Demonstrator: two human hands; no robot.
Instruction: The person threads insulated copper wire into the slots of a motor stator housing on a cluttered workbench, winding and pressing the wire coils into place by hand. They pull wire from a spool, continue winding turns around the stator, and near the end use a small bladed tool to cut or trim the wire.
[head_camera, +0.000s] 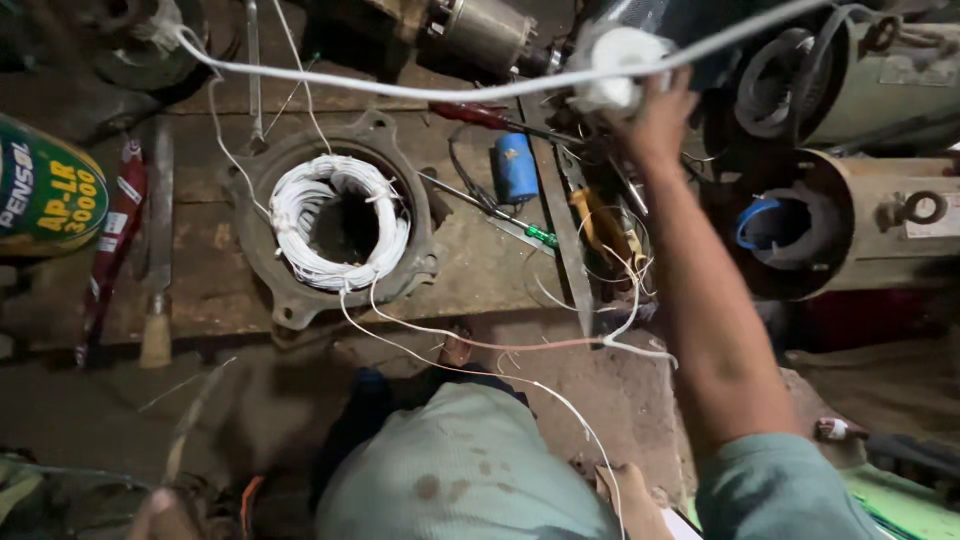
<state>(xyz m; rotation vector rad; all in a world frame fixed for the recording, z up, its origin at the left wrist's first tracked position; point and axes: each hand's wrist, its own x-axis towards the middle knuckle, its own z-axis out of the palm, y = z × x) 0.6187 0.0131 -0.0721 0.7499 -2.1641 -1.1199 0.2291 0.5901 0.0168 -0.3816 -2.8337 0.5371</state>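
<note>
Right hand (655, 115) raised at arm's length, fingers closed around a white roll of tape or cord (618, 65), with a thick white sleeved wire (400, 90) crossing just beside it. Round grey cast-metal stator housing (340, 225) stands on the worn wooden bench (480, 270), white winding coil (335, 222) inside. Left hand (158, 512) shows only partly at the bottom edge; its grip cannot be told. Blue cylindrical capacitor (516, 166) lies near the housing.
</note>
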